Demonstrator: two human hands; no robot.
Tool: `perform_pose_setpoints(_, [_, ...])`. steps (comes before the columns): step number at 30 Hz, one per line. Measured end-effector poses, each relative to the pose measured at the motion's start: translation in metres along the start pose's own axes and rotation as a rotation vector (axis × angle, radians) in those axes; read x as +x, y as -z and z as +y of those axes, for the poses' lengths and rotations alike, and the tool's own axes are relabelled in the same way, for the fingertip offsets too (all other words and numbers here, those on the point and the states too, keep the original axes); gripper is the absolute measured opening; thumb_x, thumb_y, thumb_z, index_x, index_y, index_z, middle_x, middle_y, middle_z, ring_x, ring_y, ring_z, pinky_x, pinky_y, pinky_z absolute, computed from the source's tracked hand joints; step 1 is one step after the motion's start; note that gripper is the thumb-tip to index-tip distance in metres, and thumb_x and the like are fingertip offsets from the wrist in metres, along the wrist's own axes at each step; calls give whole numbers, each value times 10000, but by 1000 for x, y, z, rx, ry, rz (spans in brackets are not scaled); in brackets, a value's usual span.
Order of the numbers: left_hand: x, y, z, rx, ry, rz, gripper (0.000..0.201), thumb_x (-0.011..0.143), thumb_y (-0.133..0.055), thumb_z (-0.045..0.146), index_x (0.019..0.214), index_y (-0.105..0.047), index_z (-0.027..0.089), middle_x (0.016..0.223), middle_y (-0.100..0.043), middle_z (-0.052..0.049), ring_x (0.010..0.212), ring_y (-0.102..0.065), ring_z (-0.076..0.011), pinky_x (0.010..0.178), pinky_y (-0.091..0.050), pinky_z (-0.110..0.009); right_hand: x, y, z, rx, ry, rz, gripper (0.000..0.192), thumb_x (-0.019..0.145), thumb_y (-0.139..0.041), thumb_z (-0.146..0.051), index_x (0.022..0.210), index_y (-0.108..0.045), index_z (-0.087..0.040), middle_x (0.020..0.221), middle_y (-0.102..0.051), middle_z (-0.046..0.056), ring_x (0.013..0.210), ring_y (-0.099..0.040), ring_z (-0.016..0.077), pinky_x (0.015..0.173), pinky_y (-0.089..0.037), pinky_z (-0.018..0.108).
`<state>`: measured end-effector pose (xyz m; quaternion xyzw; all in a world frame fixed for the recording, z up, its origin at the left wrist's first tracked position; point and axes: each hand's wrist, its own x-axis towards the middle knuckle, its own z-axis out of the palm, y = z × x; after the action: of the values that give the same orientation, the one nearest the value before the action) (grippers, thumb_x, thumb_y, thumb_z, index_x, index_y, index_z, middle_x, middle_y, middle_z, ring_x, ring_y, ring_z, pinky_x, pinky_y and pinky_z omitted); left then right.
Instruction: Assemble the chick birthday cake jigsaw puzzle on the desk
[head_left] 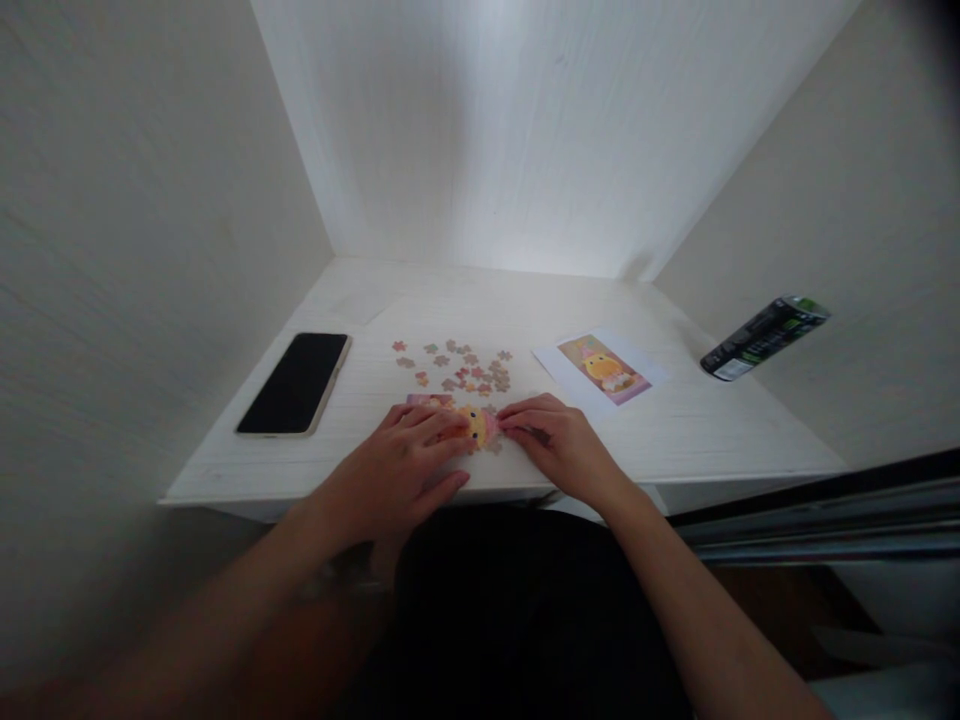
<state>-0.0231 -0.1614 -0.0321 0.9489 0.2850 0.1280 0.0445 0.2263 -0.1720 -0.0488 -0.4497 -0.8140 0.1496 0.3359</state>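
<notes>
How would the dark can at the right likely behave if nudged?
The can lies on its side near the right wall, so it would probably roll rather than tip. Its smooth printed skin looks slippery. Whether it is full or empty cannot be told, so its weight is uncertain.

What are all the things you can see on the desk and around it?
desk: one, white, set in a white-walled nook
phone: one, black screen, pale edge, lying flat at the left
loose puzzle pieces: a scattered cluster, too small to count, pinkish and tan, middle of the desk
joined puzzle part: one, pink with a yellow figure, at the near edge between the hands
picture sheet: one, white with a yellow figure on pink, right of the pieces
can: one, black with green, far right by the wall
left hand: one, resting on the joined puzzle part
right hand: one, fingertips at its right edge
</notes>
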Motion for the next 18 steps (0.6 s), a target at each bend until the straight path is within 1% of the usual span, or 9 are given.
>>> perform_pose_setpoints(5, [1,-1,-1,7,-5,4,370,939,-438,367,1285,-522,267,1365,-503,-47,1287,-406,-263,1125,-285,-493,0,0,-1,-45,21,-2,157,901,-619,-178,1016,-718,-215,1043,-702,28,1007,-592,175,939,-471,330])
perform_pose_setpoints(9, [0,-1,-1,0,1,11,375,935,-446,367,1293,-516,278,1353,-512,-40,1284,-411,-260,1116,-296,-486,-1,1,-2,-55,23,13,149,892,-620,-164,990,-723,-210,1024,-698,37,989,-596,181,922,-481,336])
perform_pose_setpoints(14, [-1,-1,0,-10,3,11,384,924,-470,365,1293,-522,272,1345,-518,-60,1290,-414,-277,1108,-301,-508,-3,0,-1,-50,-6,40,131,861,-659,-193,971,-730,-206,1049,-675,59,990,-601,187,912,-492,344])
perform_pose_setpoints(18, [-1,0,0,-27,-1,33,374,918,-483,345,1281,-536,267,1333,-527,-76,1276,-436,-276,1104,-309,-514,-2,0,-2,-39,-2,36,124,865,-655,-189,959,-734,-210,1008,-687,50,973,-601,183,896,-496,342])
